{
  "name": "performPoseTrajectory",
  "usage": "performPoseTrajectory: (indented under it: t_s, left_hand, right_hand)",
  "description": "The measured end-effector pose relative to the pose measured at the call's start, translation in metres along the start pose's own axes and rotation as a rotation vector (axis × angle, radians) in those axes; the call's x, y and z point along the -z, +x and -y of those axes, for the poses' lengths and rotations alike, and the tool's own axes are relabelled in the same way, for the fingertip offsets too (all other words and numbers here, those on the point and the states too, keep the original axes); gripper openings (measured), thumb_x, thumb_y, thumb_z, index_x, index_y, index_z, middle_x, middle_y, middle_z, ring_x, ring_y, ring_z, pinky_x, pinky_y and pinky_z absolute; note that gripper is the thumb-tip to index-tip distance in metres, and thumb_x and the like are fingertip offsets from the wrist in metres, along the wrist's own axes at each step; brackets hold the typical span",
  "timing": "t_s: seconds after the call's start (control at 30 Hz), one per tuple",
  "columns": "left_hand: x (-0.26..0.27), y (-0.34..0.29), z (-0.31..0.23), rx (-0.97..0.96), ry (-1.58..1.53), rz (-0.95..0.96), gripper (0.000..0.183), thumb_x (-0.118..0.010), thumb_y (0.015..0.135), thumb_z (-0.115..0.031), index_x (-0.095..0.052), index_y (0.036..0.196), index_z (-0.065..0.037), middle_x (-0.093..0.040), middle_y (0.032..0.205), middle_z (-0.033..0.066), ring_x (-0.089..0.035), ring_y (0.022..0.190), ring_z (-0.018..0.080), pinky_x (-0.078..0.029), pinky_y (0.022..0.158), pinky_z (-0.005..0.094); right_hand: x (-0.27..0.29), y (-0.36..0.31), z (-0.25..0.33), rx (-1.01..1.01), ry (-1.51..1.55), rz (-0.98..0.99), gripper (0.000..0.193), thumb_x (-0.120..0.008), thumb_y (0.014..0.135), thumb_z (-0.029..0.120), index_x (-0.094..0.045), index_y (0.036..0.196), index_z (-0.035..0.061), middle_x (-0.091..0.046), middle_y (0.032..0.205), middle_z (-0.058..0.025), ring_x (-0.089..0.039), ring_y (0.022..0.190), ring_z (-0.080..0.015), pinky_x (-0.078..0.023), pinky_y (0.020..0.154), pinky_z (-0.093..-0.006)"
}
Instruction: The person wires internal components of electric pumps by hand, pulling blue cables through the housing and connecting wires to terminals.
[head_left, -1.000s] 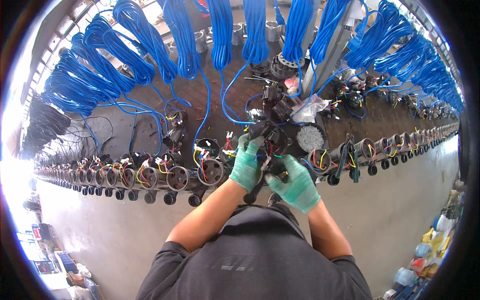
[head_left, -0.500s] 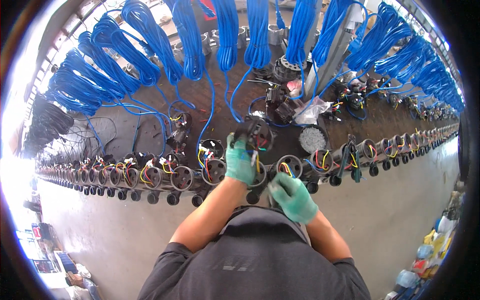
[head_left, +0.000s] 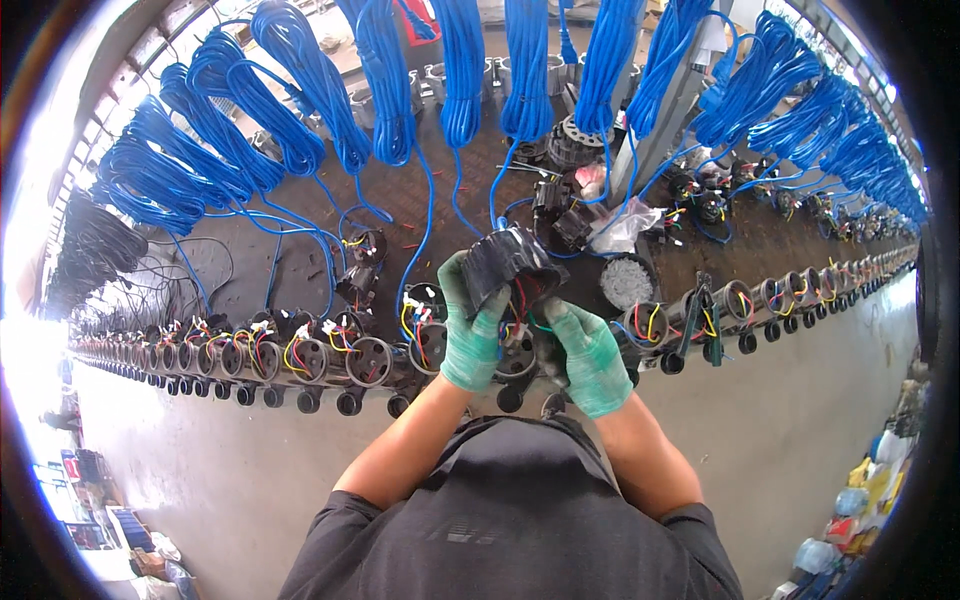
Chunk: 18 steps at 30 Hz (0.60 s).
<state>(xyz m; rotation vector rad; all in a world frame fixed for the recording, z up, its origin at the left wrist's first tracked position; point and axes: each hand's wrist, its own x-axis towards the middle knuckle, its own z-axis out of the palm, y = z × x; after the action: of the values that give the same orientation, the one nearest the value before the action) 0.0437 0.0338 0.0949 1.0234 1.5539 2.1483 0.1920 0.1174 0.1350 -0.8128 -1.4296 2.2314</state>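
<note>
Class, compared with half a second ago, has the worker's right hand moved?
Yes: the right hand has moved up the picture, nearer the pile of white bits.

Of two green-gloved hands (head_left: pixel 472 342), the left grips a tilted black housing (head_left: pixel 508 262).

Some fingers of the left hand (head_left: pixel 470 345) are hidden by the black housing (head_left: pixel 508 265) it grips. Inside, between both hands, the far ends of the red wires (head_left: pixel 521 293) cannot be seen; whether the right hand (head_left: pixel 597 365) pinches anything is unclear. Above the hands, the top edge cuts off blue cable coils (head_left: pixel 461 75). Far left of them, the row of round casings (head_left: pixel 135 350) shrinks too small to count.
</note>
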Motion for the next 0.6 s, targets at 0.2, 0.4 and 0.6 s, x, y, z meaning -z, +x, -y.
performPoseTrajectory:
  t_s: [0.2,0.4,0.6]
  left_hand:
    - [0.004,-0.004,-0.009,0.108,-0.109,0.045,0.065,-0.076,0.099,-0.017,-0.036,0.150,-0.014,-0.053,0.139,0.0066,-0.056,0.125,0.0170,-0.050,0.108,0.0350]
    - [0.011,0.002,0.010,0.233,-0.346,0.053,0.060,-0.076,0.100,-0.016,-0.039,0.148,-0.013,-0.056,0.138,0.0051,-0.057,0.127,0.0159,-0.053,0.105,0.0352]
    - [0.011,0.001,0.011,0.339,-0.500,0.036,0.057,-0.075,0.100,-0.016,-0.041,0.146,-0.013,-0.058,0.137,0.0059,-0.059,0.124,0.0165,-0.052,0.108,0.0365]
  right_hand:
    - [-0.003,0.008,-0.004,-0.079,0.118,0.004,0.035,-0.070,0.106,0.042,-0.073,0.103,0.0074,-0.061,0.068,0.0043,-0.051,0.051,-0.0059,-0.033,0.042,-0.0240]
    - [-0.002,0.006,0.003,-0.289,0.410,0.057,0.024,-0.064,0.107,0.033,-0.067,0.099,0.0104,-0.055,0.067,0.0027,-0.049,0.049,-0.0088,-0.034,0.041,-0.0241]
    - [0.004,0.001,-0.008,-0.095,0.271,0.047,0.024,-0.062,0.108,0.032,-0.066,0.101,0.0099,-0.057,0.068,0.0021,-0.050,0.051,-0.0079,-0.033,0.043,-0.0234]
